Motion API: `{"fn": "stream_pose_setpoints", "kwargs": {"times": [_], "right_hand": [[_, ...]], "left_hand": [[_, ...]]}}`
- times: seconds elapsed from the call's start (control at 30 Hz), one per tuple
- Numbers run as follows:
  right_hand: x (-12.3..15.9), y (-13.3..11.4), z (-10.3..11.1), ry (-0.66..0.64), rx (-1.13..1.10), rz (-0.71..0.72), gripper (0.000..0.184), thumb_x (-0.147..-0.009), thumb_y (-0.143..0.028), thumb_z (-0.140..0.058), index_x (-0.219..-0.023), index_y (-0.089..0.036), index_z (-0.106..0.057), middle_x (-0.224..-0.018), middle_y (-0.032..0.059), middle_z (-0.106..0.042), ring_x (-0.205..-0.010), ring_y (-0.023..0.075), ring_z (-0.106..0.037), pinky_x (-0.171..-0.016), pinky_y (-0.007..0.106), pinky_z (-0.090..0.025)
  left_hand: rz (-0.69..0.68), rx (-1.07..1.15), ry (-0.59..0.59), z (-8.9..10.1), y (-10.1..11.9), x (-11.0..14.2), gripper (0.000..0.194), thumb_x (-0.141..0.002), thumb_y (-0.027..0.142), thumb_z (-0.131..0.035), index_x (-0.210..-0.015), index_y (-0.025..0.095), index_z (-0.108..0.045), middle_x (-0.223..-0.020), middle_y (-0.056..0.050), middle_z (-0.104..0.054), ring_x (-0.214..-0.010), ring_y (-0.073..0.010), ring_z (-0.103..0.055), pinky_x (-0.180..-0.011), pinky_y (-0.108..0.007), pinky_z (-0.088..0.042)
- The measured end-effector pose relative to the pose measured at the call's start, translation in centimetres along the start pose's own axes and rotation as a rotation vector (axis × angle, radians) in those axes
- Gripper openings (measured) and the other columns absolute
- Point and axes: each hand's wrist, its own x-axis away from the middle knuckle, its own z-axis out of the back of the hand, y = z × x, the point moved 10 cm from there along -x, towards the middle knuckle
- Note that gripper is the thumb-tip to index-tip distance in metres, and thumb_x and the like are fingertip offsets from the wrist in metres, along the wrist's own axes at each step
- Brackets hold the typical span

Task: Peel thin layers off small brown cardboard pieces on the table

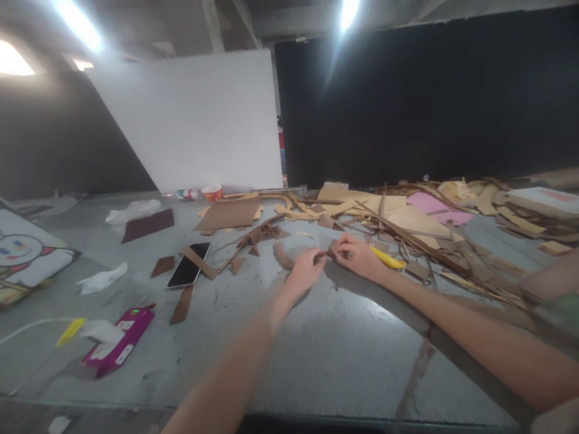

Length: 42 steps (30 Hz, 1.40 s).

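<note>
Over the middle of the grey table, my left hand and my right hand almost meet, fingertips pinched. A small brown scrap, flat like leather or card, sits in the fingers of my right hand. My left fingertips are closed at its near edge; the exact grip is too small to make out. Just right of my right hand lies a yellow curved object, partly hidden by the hand. To the left of my left hand is a curved brown strip. Thin brown offcuts lie loosely beyond it.
A phone with a brown strip across it lies left, near a purple power strip with a white plug. Brown sheets, a paper cup and a pink sheet lie farther back. Another person's arm shows at right.
</note>
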Motion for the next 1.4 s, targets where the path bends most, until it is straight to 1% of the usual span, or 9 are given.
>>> {"fn": "stream_pose_setpoints", "kwargs": {"times": [0.13,0.3,0.5,0.63,0.8,1.07,1.17,1.27,1.4], "right_hand": [[-0.1,0.8,0.3,0.073,-0.187,-0.166,0.030,-0.098,-0.043,-0.063,-0.082,-0.023,-0.079,-0.096,0.0079,-0.074,-0.093,0.0254,-0.068,-0.089,0.040,-0.056],[0.2,1.4,-0.3,0.064,-0.298,-0.246,0.033,-0.096,-0.048,-0.065,-0.079,-0.023,-0.079,-0.099,0.0073,-0.075,-0.093,0.0254,-0.068,-0.087,0.039,-0.055],[0.4,0.9,-0.4,0.052,-0.413,-0.247,0.043,-0.099,-0.058,-0.061,-0.075,-0.023,-0.068,-0.085,0.0039,-0.069,-0.085,0.0231,-0.063,-0.080,0.036,-0.053],[0.6,0.3,-1.2,-0.039,-0.484,-0.303,0.048,-0.100,-0.067,-0.061,-0.082,-0.023,-0.068,-0.072,-0.0001,-0.060,-0.068,0.0181,-0.052,-0.063,0.031,-0.043],[0.9,0.2,-2.2,-0.113,-0.467,-0.333,0.056,-0.098,-0.074,-0.062,-0.076,-0.023,-0.062,-0.065,-0.0014,-0.057,-0.059,0.0154,-0.046,-0.056,0.029,-0.036],[0.9,0.4,-1.8,-0.064,-0.381,-0.291,0.056,-0.103,-0.070,-0.057,-0.074,-0.023,-0.062,-0.068,-0.0001,-0.062,-0.065,0.0174,-0.054,-0.065,0.031,-0.043],[0.8,0.7,-0.9,0.034,-0.379,-0.298,0.056,-0.106,-0.068,-0.052,-0.075,-0.022,-0.061,-0.072,0.0004,-0.062,-0.071,0.0188,-0.055,-0.070,0.031,-0.044],[1.1,1.4,0.3,0.169,-0.392,-0.328,0.052,-0.105,-0.068,-0.053,-0.085,-0.021,-0.068,-0.076,0.0013,-0.064,-0.074,0.0200,-0.056,-0.072,0.032,-0.045],[1.1,1.4,0.2,0.166,-0.433,-0.317,0.049,-0.104,-0.064,-0.057,-0.099,-0.020,-0.078,-0.085,0.0032,-0.071,-0.080,0.0213,-0.061,-0.077,0.032,-0.048]], "left_hand": [[0.084,0.135,0.009,0.2,-0.7,-0.1,0.030,-0.104,0.040,-0.061,-0.101,0.016,-0.080,-0.098,-0.010,-0.083,-0.092,-0.0267,-0.076,-0.088,-0.036,-0.057],[0.094,0.201,0.050,0.6,-0.7,-0.1,0.038,-0.102,0.049,-0.061,-0.092,0.017,-0.079,-0.092,-0.009,-0.082,-0.090,-0.0261,-0.075,-0.083,-0.033,-0.056],[0.078,0.247,0.081,0.8,-0.4,-0.1,0.035,-0.099,0.048,-0.065,-0.089,0.017,-0.079,-0.090,-0.009,-0.081,-0.089,-0.0255,-0.076,-0.082,-0.033,-0.057],[0.081,0.277,0.119,1.1,-0.2,0.0,0.028,-0.096,0.041,-0.067,-0.088,0.017,-0.079,-0.091,-0.009,-0.082,-0.089,-0.0251,-0.076,-0.082,-0.033,-0.056],[0.080,0.296,0.110,0.9,0.0,0.1,0.026,-0.095,0.039,-0.066,-0.088,0.017,-0.079,-0.093,-0.008,-0.083,-0.088,-0.0238,-0.076,-0.080,-0.032,-0.056],[0.084,0.297,0.115,0.8,-0.2,0.0,0.031,-0.095,0.044,-0.066,-0.087,0.017,-0.079,-0.089,-0.008,-0.082,-0.085,-0.0234,-0.076,-0.080,-0.032,-0.056],[0.086,0.281,0.140,1.2,-0.3,0.0,0.034,-0.095,0.048,-0.067,-0.085,0.017,-0.078,-0.089,-0.008,-0.082,-0.085,-0.0247,-0.076,-0.080,-0.033,-0.056],[0.100,0.251,0.154,1.5,-0.4,0.1,0.037,-0.096,0.052,-0.066,-0.084,0.019,-0.078,-0.088,-0.008,-0.082,-0.084,-0.0260,-0.077,-0.079,-0.034,-0.055],[0.111,0.253,0.145,1.5,-0.4,0.1,0.040,-0.096,0.055,-0.067,-0.088,0.019,-0.081,-0.090,-0.009,-0.083,-0.084,-0.0263,-0.077,-0.080,-0.034,-0.055]]}}
